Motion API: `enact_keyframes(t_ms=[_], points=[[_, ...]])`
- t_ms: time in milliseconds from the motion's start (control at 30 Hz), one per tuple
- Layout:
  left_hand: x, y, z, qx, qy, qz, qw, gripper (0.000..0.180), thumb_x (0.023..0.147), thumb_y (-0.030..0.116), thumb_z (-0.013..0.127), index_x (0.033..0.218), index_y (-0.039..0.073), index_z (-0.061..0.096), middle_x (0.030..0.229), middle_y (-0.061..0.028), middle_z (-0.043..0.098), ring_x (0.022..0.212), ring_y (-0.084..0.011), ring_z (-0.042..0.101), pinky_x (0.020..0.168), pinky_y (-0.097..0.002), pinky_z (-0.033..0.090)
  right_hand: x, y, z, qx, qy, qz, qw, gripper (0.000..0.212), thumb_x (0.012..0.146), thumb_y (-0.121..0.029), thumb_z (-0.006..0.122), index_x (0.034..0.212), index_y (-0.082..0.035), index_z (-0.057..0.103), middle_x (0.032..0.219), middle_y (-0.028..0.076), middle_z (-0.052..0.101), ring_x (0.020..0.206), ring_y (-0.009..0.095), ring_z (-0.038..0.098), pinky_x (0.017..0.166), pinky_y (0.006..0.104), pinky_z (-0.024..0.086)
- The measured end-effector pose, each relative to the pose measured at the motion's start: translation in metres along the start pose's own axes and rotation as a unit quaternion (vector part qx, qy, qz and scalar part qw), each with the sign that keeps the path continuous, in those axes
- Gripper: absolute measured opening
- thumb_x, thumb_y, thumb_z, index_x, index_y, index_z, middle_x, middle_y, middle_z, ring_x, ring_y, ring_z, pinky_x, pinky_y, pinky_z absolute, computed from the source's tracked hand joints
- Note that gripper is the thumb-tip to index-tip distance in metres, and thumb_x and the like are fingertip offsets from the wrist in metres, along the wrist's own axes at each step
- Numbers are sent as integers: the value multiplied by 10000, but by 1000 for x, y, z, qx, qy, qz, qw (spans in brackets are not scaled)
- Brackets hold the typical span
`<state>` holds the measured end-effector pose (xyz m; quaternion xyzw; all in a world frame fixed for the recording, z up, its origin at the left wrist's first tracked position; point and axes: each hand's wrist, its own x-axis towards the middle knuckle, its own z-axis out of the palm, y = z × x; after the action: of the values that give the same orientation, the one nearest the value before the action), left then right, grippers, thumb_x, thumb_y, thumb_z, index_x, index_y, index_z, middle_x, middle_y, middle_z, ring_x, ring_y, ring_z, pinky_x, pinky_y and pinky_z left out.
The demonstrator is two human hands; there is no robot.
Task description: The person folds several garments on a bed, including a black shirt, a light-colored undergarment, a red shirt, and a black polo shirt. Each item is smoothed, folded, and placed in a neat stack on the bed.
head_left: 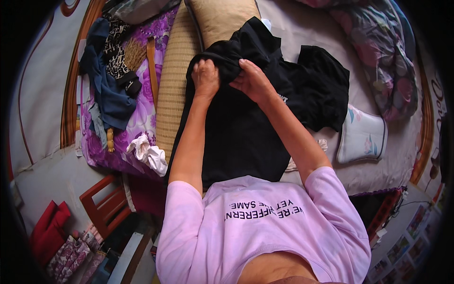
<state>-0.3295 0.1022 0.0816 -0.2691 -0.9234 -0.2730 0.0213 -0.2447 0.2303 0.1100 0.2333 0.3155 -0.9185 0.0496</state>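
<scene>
A black T-shirt (236,137) with a small pale print lies spread over the bed, one short sleeve reaching to the right and its near part against my body. My left hand (206,79) is closed on a bunched fold of it at the upper left, fingers curled into the cloth. Just to the right, my right hand (254,83) pinches the same gathered section between thumb and fingers. The fingertips of both hands are partly hidden in the dark fabric.
Left of the shirt runs a woven straw mat (172,94), with a tan pillow (224,21) at its far end. Blue clothing (111,102), a brush (135,53) and a white crumpled cloth (147,154) lie on purple bedding. A pale pillow (363,135) and a floral quilt (385,66) are on the right.
</scene>
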Motion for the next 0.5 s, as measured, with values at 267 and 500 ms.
enact_keyframes(t_ms=[267, 500], points=[[6, 11, -32, 164, -208, -99, 959, 332, 753, 290, 561, 959, 34, 611, 1025, -171, 568, 1067, -358, 429, 918, -548, 251, -1, -4, 0, 19, -43, -16, 999, 147, 875, -267, 473, 943, -149, 527, 898, 7, 609, 810, 148, 582, 739, 341, 458], [-12, 8, -6, 81, -131, -31, 988, 514, 735, 348, 581, 1211, 210, 444, 1278, -99, 374, 1232, -342, 230, 899, -681, 131, 3, 3, -1, 9, -37, -12, 999, 138, 859, -270, 502, 936, -156, 517, 880, -5, 598, 798, 133, 571, 714, 343, 457]])
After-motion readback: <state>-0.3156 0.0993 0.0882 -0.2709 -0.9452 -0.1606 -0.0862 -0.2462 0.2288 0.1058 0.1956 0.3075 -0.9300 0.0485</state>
